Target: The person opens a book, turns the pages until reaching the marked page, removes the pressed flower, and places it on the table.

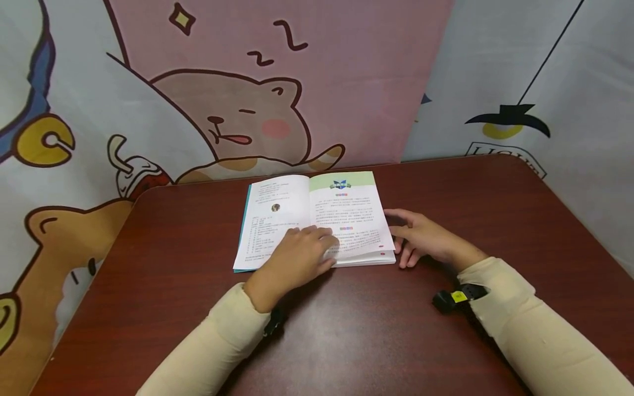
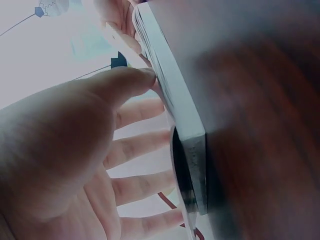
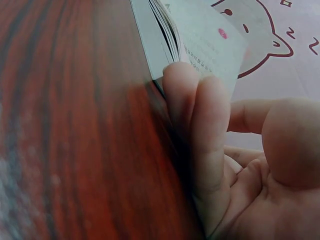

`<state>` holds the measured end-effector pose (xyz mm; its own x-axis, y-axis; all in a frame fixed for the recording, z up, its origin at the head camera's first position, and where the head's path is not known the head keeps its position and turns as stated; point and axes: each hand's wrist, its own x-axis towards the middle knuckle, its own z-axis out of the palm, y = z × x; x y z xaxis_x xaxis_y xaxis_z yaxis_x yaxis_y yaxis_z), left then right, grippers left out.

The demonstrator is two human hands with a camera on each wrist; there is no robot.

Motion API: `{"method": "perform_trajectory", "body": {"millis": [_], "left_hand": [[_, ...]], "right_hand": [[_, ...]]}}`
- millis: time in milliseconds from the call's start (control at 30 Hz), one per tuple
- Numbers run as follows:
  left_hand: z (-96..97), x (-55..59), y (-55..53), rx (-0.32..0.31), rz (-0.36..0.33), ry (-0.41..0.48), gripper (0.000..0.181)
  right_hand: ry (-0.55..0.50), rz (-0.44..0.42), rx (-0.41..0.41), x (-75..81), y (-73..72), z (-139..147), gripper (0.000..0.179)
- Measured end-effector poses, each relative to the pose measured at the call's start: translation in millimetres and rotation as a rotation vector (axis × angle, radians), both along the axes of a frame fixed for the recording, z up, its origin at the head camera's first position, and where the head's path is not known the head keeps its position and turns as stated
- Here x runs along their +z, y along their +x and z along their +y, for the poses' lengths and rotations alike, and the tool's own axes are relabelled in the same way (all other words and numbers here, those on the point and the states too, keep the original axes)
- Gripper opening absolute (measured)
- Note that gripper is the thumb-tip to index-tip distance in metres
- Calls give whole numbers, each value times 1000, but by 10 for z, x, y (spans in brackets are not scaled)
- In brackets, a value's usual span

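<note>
Book (image 1: 310,212) open on table (image 1: 173,286), my left hand (image 1: 301,254) straight-fingered across it, right hand (image 1: 421,239) at its right edge, whether pinching I can't tell; right page (image 1: 344,206) may tear if tugged under my left.

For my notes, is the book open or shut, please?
Open: the book lies spread on the table, two printed pages showing.

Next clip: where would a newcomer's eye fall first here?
Probably on the open book, bright against the dark table, with the left hand resting on it and the right hand at its right edge. Behind it, the large cartoon bear on the backdrop likely catches attention next.
</note>
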<state>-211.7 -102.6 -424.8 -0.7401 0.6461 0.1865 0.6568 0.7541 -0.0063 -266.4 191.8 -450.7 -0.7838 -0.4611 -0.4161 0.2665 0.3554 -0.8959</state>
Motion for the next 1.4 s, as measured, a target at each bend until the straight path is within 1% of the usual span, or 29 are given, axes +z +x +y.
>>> {"method": "perform_trajectory", "body": {"millis": [133, 400, 500, 600, 667, 733, 900, 1033, 1133, 1300, 1400], "left_hand": [[-1, 4, -5, -16, 15, -2, 31], [1, 25, -18, -41, 23, 2, 30], [9, 39, -29, -31, 32, -16, 39], [17, 64, -42, -22, 54, -27, 52], [19, 84, -50, -22, 75, -28, 56], [21, 100, -55, -29, 87, -25, 54], [27, 114, -58, -42, 104, -17, 42], [26, 103, -59, -14, 126, -17, 40], [24, 97, -66, 19, 146, -17, 47], [16, 81, -76, 56, 151, 2, 70], [9, 71, -79, 71, 165, 16, 79]], "right_hand": [[-4, -3, -3, 1, 5, 5, 64], [-14, -5, -3, 3, 5, 8, 64], [-10, -8, -2, 7, 1, 11, 64], [-2, -8, -2, 12, -5, 14, 64], [4, -3, -2, 17, -9, 13, 64], [9, -2, -2, 20, -12, 12, 64], [21, 0, -4, 22, -25, 7, 63], [24, -2, 0, 26, -32, 8, 63], [17, 4, 5, 21, -33, 16, 63], [0, -3, 7, -15, -29, 24, 63], [0, -6, 5, -36, -30, 22, 62]]}}
